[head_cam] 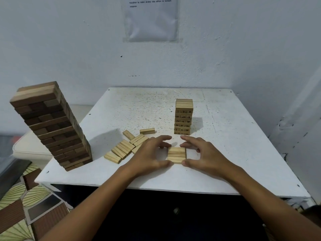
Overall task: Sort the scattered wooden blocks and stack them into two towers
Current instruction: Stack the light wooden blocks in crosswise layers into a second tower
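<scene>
Three light wooden blocks (176,154) lie side by side as one flat row on the white table (243,153). My left hand (149,153) and my right hand (203,153) flank this row, with thumbs at its near edge and fingers at its far edge, pinching it from both sides. Several loose light blocks (123,148) lie scattered to the left of my left hand. A short tower of light numbered blocks (183,117) stands behind the row. A tall tower of dark brown blocks (50,126) stands at the table's left edge.
The table sits in a corner of white walls, with a paper sheet (151,20) taped on the back wall. A patterned floor mat (26,206) lies below the table on the left.
</scene>
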`<state>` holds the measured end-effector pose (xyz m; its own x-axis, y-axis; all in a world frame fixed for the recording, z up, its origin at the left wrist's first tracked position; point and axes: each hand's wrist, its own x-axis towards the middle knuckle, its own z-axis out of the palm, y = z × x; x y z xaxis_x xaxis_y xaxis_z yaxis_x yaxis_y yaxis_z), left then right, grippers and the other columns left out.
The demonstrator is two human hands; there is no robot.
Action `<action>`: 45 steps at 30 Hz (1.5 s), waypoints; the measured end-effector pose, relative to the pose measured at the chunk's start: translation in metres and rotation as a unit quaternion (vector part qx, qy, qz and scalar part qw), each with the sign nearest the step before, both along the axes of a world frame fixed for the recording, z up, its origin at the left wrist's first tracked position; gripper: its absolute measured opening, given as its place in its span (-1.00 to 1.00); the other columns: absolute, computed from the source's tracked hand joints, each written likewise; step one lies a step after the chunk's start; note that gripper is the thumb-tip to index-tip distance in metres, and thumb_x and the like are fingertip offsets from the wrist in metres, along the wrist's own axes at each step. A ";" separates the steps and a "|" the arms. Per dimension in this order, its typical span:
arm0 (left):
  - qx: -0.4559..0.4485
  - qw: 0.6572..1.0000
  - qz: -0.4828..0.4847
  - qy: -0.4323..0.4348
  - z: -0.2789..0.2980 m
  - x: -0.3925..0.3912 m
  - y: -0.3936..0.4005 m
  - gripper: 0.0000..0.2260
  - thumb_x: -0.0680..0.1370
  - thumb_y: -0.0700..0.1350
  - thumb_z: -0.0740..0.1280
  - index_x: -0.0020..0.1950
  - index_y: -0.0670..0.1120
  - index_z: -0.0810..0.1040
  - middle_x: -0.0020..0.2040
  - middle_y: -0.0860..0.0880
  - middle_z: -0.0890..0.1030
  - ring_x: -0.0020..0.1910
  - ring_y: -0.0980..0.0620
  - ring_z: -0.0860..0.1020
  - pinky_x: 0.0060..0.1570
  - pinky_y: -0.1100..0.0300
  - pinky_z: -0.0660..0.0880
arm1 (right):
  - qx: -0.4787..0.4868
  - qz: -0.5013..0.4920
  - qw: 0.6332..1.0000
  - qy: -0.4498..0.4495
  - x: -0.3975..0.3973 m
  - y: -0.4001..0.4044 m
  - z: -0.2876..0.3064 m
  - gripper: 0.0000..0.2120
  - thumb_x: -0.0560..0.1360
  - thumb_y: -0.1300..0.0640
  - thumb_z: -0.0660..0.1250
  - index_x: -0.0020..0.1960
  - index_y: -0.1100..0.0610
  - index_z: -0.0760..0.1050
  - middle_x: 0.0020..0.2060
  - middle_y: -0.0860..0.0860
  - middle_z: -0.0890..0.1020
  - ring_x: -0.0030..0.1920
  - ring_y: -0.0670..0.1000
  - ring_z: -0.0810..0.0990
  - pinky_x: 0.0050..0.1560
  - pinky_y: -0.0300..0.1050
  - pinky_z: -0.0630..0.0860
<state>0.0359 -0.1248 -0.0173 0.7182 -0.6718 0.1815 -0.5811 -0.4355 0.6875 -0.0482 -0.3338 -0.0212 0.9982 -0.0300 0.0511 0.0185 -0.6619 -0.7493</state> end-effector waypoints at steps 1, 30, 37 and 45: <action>-0.001 1.000 0.003 -0.001 0.000 -0.001 0.000 -0.38 0.30 0.04 0.51 0.34 0.10 0.45 0.10 0.19 0.61 0.13 0.20 0.52 0.16 0.17 0.44 | 0.000 -0.002 1.000 -0.003 0.000 0.000 0.000 -0.25 0.32 -0.03 0.52 0.43 -0.21 0.29 0.18 -0.18 0.55 0.18 -0.34 0.42 0.16 -0.32 0.31; 0.036 0.999 -0.017 0.000 0.002 -0.005 -0.011 -0.28 0.24 0.20 0.54 0.36 0.13 0.41 0.13 0.17 0.58 0.11 0.18 0.48 0.06 0.18 0.43 | -0.034 0.033 0.999 0.004 -0.011 -0.009 0.008 -0.30 0.32 0.07 0.55 0.37 -0.23 0.36 0.08 -0.28 0.53 0.19 -0.31 0.38 0.14 -0.42 0.31; 0.003 0.999 -0.017 0.032 -0.002 -0.002 -0.015 -0.32 0.22 0.12 0.54 0.32 0.12 0.46 0.08 0.13 0.63 0.06 0.20 0.55 0.10 0.21 0.47 | -0.024 0.005 0.999 -0.031 -0.010 -0.005 0.007 -0.35 0.33 0.11 0.53 0.33 -0.20 0.40 0.06 -0.23 0.55 0.15 -0.34 0.41 0.14 -0.41 0.32; 0.006 1.000 -0.026 0.017 0.001 -0.001 -0.011 -0.31 0.25 0.08 0.61 0.32 0.13 0.45 0.12 0.14 0.62 0.09 0.19 0.52 0.08 0.14 0.48 | -0.026 0.005 0.999 -0.024 -0.009 -0.006 0.005 -0.28 0.30 0.03 0.54 0.35 -0.29 0.33 0.11 -0.22 0.52 0.19 -0.31 0.43 0.18 -0.37 0.35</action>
